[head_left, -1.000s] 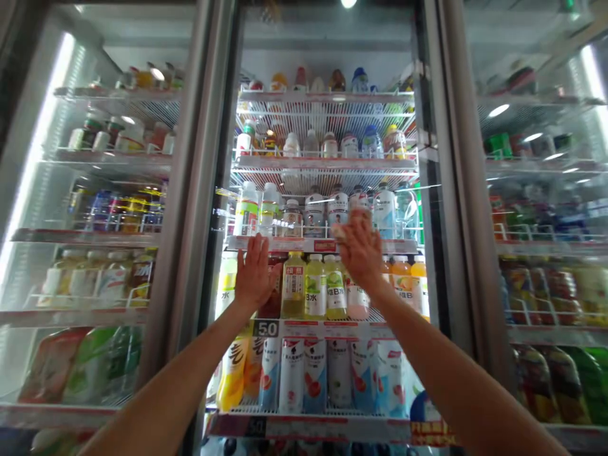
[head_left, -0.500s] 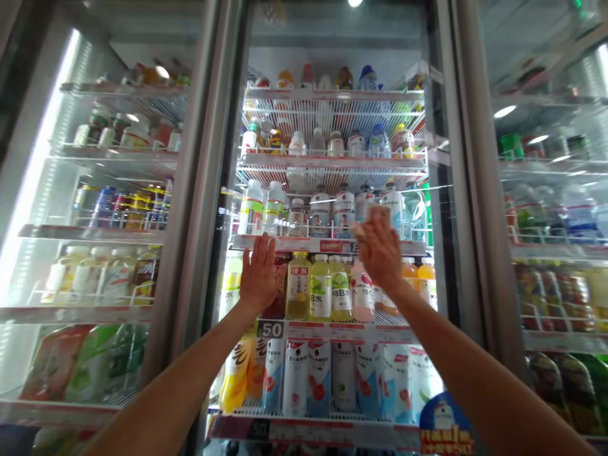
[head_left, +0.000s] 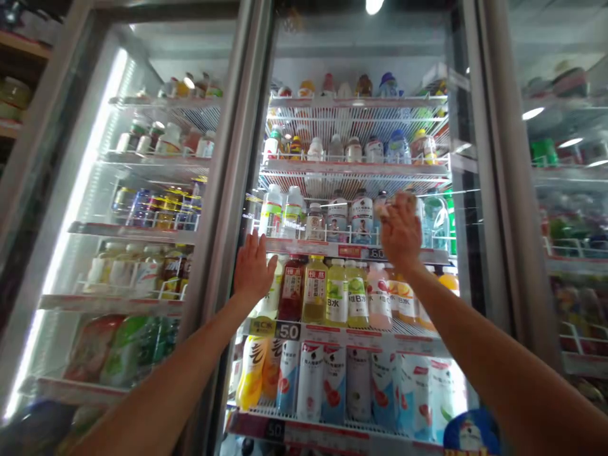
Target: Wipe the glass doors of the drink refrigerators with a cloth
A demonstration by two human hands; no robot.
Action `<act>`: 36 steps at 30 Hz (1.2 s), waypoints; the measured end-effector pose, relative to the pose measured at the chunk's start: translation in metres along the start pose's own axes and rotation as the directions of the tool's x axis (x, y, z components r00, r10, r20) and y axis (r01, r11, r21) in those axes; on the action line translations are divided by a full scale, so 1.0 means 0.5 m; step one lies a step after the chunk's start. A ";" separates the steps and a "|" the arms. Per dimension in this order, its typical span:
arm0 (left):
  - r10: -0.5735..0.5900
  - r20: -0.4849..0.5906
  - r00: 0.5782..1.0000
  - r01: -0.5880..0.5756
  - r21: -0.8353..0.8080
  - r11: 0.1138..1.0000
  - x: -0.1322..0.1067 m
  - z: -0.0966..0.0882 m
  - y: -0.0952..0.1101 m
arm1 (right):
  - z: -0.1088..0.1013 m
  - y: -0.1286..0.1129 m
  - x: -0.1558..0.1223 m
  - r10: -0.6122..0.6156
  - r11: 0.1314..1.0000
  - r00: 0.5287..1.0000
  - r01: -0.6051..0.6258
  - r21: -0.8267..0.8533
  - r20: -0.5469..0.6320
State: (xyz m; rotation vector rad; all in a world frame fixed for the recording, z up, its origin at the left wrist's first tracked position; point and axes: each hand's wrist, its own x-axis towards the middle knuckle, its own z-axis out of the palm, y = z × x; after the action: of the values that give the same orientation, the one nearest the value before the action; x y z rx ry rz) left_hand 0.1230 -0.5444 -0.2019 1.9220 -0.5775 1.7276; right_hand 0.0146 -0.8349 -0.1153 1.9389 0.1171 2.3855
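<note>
My left hand (head_left: 254, 269) is raised with its fingers stretched up and thumb out, palm toward the glass door (head_left: 361, 50) of a drinks cooler. It lies at the door's left edge, beside the metal frame (head_left: 244, 158). My right hand (head_left: 403, 233) is higher and to the right, blurred, its fingers extended toward the same glass. A pale patch shows by its thumb; I cannot make out what it is. Behind the glass, beyond my hands, stand white-labelled bottles (head_left: 361, 215), a dark red bottle (head_left: 291, 288) and a yellow-green bottle (head_left: 314, 288).
Wire shelves hold several rows of drinks, with tall cartons (head_left: 311, 380) low down. Cooler sections flank this door; the left one holds cans (head_left: 166, 209) and bottles. A round blue sticker (head_left: 470, 430) is at the lower right. A wooden shelf (head_left: 23, 44) stands far left.
The view has turned left, so the shelves sit further right in the picture. My left hand has shifted left across the door toward its frame; my right hand has moved slightly up.
</note>
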 end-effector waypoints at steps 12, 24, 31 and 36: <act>-0.004 0.058 0.998 0.003 0.010 1.000 -0.019 -0.022 -0.039 | 0.062 -0.223 -0.022 -0.398 0.917 0.842 0.361 0.169 0.365; -0.015 0.184 0.983 -0.015 0.163 0.986 -0.030 -0.050 -0.037 | 0.119 -0.333 -0.009 -0.403 0.914 0.847 0.353 0.199 0.348; 0.017 0.189 0.982 -0.056 0.202 0.978 -0.038 -0.054 -0.022 | -0.004 -0.061 -0.005 0.006 0.999 0.998 -0.004 -0.048 0.061; 0.301 0.155 0.941 -0.314 0.063 0.947 -0.073 -0.002 0.086 | -0.020 -0.062 -0.048 -0.038 0.995 0.999 0.039 -0.089 0.018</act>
State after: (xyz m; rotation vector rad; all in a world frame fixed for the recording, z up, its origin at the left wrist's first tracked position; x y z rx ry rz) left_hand 0.0922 -0.5784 -0.2349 2.1207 -0.9130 1.8357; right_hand 0.0096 -0.8066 -0.1438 1.8981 0.0461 2.3089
